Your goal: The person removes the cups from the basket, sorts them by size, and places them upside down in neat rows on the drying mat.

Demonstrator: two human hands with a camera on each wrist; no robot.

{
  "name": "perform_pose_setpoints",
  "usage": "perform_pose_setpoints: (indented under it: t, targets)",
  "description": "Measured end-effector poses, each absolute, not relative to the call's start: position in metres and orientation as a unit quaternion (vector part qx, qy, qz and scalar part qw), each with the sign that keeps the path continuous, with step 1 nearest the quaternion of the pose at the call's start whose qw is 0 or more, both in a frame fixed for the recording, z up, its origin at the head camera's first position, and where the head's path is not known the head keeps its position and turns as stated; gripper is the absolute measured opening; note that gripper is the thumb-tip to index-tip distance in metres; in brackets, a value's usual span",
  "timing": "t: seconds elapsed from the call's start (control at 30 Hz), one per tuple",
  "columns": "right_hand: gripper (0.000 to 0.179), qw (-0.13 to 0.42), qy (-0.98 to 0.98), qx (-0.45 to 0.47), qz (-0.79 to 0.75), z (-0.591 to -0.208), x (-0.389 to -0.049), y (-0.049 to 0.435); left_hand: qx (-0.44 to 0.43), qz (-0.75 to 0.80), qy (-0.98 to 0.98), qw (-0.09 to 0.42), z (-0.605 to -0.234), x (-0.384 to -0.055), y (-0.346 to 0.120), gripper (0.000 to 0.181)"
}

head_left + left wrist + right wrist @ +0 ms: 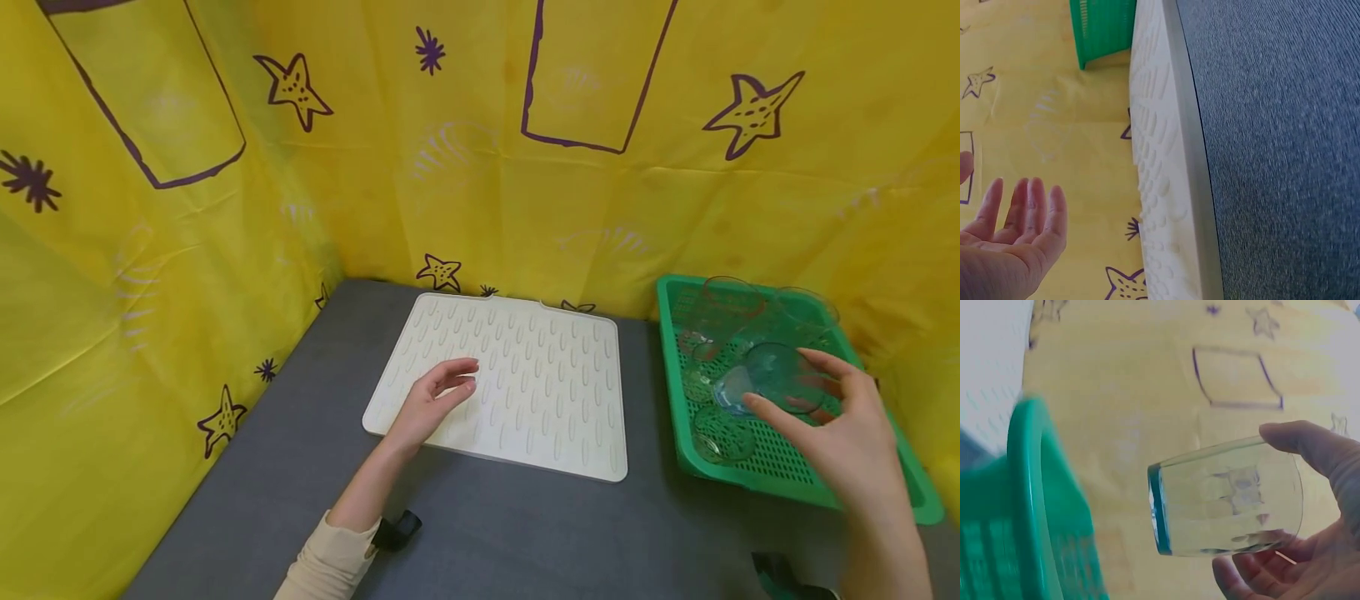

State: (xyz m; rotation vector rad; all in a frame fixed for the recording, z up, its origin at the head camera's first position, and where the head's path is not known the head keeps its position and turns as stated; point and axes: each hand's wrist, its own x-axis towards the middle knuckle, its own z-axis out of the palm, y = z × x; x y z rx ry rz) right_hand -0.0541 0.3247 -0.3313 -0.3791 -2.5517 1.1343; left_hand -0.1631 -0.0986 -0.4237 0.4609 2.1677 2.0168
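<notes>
My right hand (pixel 858 429) grips a bluish clear drinking glass (pixel 1210 500) near its rim, thumb on one side and fingers on the other. Tipped on its side, the glass points its thick blue base to the left, above the green basket (pixel 680 417). Inside that basket are several more glasses, among them a reddish one (pixel 723 310), a clear one (pixel 808 310) and a short clear one (pixel 722 442). Over the white ridged mat (pixel 547 400) hovers my left hand (pixel 433 402), holding nothing, its fingers loosely bent.
A dark grey tabletop (pixel 525 533) lies under the mat and basket. Yellow cloth (pixel 480 192) with drawn starfish hangs along the back and left side. The basket's raised wall (pixel 1025 506) stands beside the held glass in the right wrist view.
</notes>
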Motion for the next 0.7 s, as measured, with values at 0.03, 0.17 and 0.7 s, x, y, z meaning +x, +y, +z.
perform_pose_setpoints:
  t: [0.03, 0.17, 0.7]
  targets:
    - [0.082, 0.158, -0.894, -0.119, 0.402, -0.331, -0.055, 0.320, 0.154, 0.671, 0.722, 0.073, -0.423, -0.163, -0.097, 0.039]
    - [0.077, 0.150, -0.891, -0.067, 0.422, -0.334, -0.062, 0.300, 0.157, 0.666, 0.725, 0.078, -0.422, -0.161, -0.092, 0.039]
    - [0.078, 0.067, -0.893, 0.024, 0.445, -0.360, -0.090, 0.227, 0.226, 0.633, 0.731, 0.118, -0.412, -0.155, -0.062, 0.055]
